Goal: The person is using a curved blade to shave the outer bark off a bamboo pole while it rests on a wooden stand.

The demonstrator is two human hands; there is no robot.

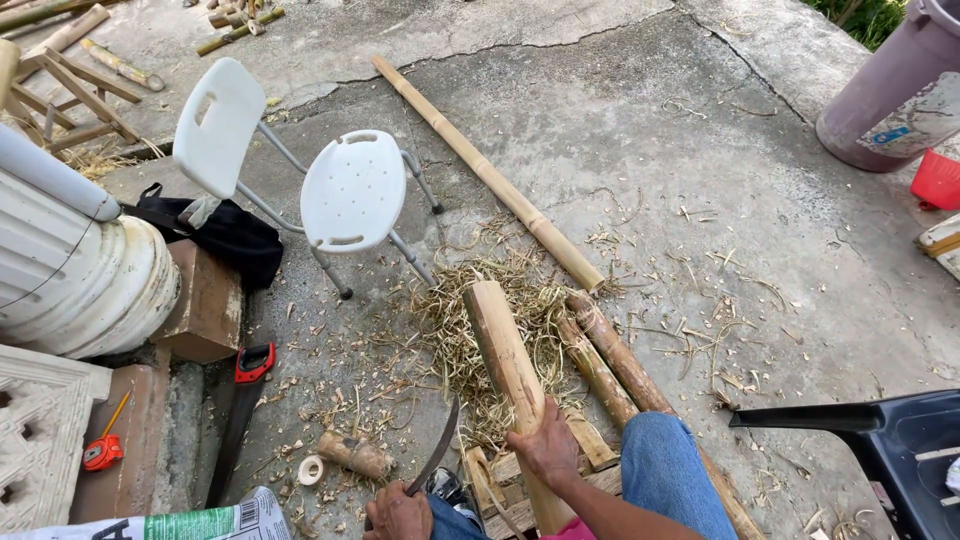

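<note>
Count's coming in: two hands at work, the left hand (398, 515) on one curved blade (437, 455), the right hand (545, 447) on one peeled bamboo piece (505, 360); two rough bamboo lengths (610, 360) lying right of it; one long pole (490, 178) far beyond; one white chair (352, 190); one handsaw (240, 410) near left; one tape measure (102, 452); one short offcut (355, 455).

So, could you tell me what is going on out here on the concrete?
A seated person grips a thick bamboo piece with the right hand, propping it at a slant. The left hand holds a curved blade beside it. Shavings litter the ground, more bamboo poles lie nearby, and a white plastic chair stands behind. A hand saw lies to the left.
</note>
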